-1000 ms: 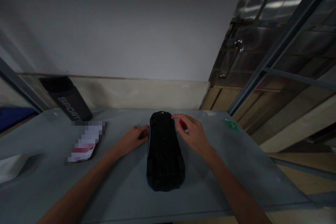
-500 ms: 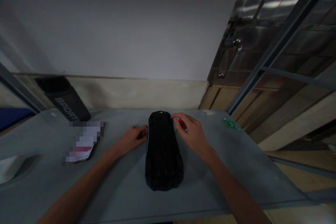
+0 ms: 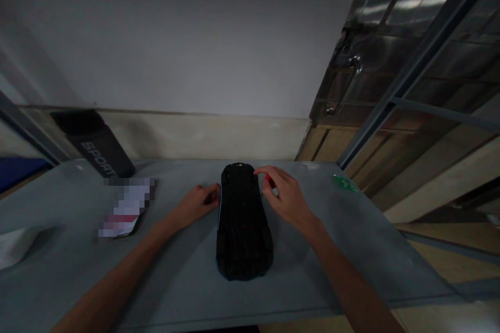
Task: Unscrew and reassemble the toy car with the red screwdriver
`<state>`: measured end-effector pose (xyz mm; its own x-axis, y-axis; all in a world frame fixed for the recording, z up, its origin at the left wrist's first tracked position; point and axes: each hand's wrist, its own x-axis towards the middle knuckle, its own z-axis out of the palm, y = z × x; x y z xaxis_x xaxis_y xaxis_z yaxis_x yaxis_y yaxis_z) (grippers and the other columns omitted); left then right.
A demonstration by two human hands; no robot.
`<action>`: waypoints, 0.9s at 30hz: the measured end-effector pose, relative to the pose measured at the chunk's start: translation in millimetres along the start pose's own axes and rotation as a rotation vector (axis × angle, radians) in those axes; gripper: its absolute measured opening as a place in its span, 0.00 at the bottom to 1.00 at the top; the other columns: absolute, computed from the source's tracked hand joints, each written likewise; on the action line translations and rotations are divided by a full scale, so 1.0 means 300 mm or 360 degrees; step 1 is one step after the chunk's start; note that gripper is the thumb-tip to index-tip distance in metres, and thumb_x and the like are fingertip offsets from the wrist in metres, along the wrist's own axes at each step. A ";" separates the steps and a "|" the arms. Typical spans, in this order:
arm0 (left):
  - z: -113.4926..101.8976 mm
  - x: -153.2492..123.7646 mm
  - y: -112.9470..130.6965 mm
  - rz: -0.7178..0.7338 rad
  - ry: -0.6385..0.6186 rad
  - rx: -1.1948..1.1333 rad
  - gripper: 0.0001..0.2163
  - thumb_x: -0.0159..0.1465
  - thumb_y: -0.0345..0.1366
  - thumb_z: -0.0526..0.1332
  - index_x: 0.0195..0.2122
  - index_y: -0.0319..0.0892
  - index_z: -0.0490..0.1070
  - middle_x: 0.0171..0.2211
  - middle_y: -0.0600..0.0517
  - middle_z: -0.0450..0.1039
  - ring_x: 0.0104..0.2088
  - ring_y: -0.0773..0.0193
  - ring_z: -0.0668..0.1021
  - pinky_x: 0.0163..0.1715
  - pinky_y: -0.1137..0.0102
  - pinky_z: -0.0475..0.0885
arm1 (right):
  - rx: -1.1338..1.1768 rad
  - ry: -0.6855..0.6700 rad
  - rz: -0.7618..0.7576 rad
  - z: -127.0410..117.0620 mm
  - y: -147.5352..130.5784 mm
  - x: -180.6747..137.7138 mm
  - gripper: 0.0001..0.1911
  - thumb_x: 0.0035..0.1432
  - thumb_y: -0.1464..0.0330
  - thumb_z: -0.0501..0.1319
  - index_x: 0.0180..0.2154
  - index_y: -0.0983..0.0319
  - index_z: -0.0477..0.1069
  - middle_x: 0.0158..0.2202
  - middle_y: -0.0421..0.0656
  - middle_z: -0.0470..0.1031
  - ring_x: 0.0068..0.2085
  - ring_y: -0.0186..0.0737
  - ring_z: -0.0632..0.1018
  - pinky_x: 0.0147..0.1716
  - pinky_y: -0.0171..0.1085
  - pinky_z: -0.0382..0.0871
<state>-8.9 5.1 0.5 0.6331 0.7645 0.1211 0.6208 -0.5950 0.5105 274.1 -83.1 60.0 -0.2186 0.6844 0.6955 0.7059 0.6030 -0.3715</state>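
My left hand (image 3: 199, 203), curled closed, touches the black car (image 3: 242, 223) on its left; my right hand (image 3: 287, 197) pinches a red tool (image 3: 269, 179) at its right.

Both arms enter from the lower edge and converge toward the centre. The left forearm (image 3: 128, 270) runs up and to the right, bare to the wrist. The left hand (image 3: 197, 203) lies palm down with its fingers (image 3: 212, 195) curled inward; whether they grip cannot be told. The right forearm (image 3: 344, 281) runs up and to the left. The right hand (image 3: 285, 195) is raised slightly at the wrist, back of the hand uppermost, thumb and fingers (image 3: 262, 170) pinched together at the tips. The hands are apart, roughly level.
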 end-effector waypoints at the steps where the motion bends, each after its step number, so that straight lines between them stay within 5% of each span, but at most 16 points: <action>1: 0.000 0.000 0.001 0.0004 0.0007 0.0004 0.07 0.69 0.43 0.58 0.37 0.46 0.69 0.27 0.55 0.73 0.30 0.60 0.76 0.39 0.65 0.72 | -0.0012 0.0006 0.0018 0.001 -0.001 0.001 0.12 0.72 0.71 0.54 0.49 0.56 0.76 0.37 0.42 0.81 0.35 0.42 0.79 0.41 0.41 0.73; 6: -0.002 -0.002 0.006 0.0027 0.0010 0.0011 0.07 0.70 0.42 0.58 0.38 0.46 0.69 0.27 0.56 0.72 0.30 0.60 0.76 0.40 0.64 0.72 | -0.0014 0.0053 0.0097 0.010 0.001 0.006 0.10 0.74 0.69 0.56 0.46 0.57 0.77 0.32 0.40 0.80 0.31 0.40 0.78 0.38 0.38 0.72; 15: 0.003 -0.001 -0.001 0.0018 0.0020 0.0018 0.08 0.70 0.43 0.58 0.38 0.46 0.70 0.27 0.55 0.72 0.30 0.59 0.75 0.39 0.65 0.72 | 0.0006 -0.0010 -0.0022 -0.007 0.000 0.005 0.14 0.71 0.73 0.53 0.49 0.57 0.76 0.40 0.43 0.82 0.37 0.41 0.80 0.41 0.40 0.73; 20: -0.004 -0.003 0.011 -0.0007 0.0000 0.0002 0.07 0.69 0.41 0.58 0.38 0.46 0.69 0.28 0.55 0.73 0.31 0.59 0.76 0.39 0.65 0.72 | -0.0023 0.0037 0.0056 0.007 0.004 0.003 0.10 0.73 0.69 0.57 0.46 0.57 0.78 0.31 0.40 0.78 0.31 0.40 0.78 0.39 0.39 0.72; 27: -0.009 -0.007 0.018 -0.0017 -0.0018 -0.0004 0.07 0.70 0.42 0.57 0.39 0.46 0.69 0.27 0.55 0.72 0.31 0.59 0.77 0.39 0.64 0.72 | 0.0010 -0.0022 0.0077 -0.005 -0.001 0.006 0.16 0.68 0.73 0.55 0.52 0.57 0.76 0.35 0.41 0.77 0.34 0.41 0.78 0.36 0.38 0.71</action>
<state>-8.0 1.0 5.3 0.6318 0.7679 0.1060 0.6264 -0.5863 0.5137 274.7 -82.7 62.3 -0.1934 0.7186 0.6680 0.7116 0.5715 -0.4087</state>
